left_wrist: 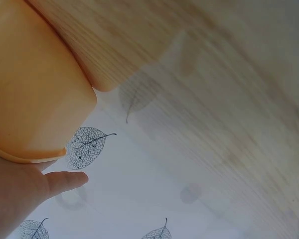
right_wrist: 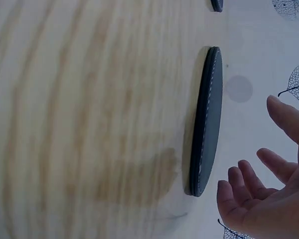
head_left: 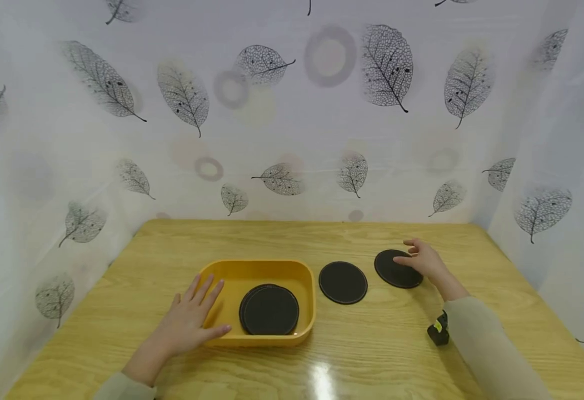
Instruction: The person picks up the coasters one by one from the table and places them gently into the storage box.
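A yellow plastic tray (head_left: pixel 261 341) holds a few round black coasters (head_left: pixel 271 312), overlapping at its right side. My left hand (head_left: pixel 184 319) rests at the tray's left edge with fingers spread and straight. In the left wrist view, one finger (left_wrist: pixel 65 183) extends beside the tray wall (left_wrist: pixel 40 94). Right of the tray, a black coaster (head_left: pixel 343 283) lies flat on the table. Farther right is another black coaster (head_left: pixel 397 276) with pale edge stitching. Over it hovers my right hand (head_left: pixel 428 264), fingers loosely bent and holding nothing; the right wrist view shows a gap between them.
The wooden table (head_left: pixel 372 355) bears everything. A small black device with a yellow mark (head_left: pixel 439 330) sits at the right wrist. Behind and at both sides hangs a white leaf-patterned curtain (head_left: pixel 292 133).
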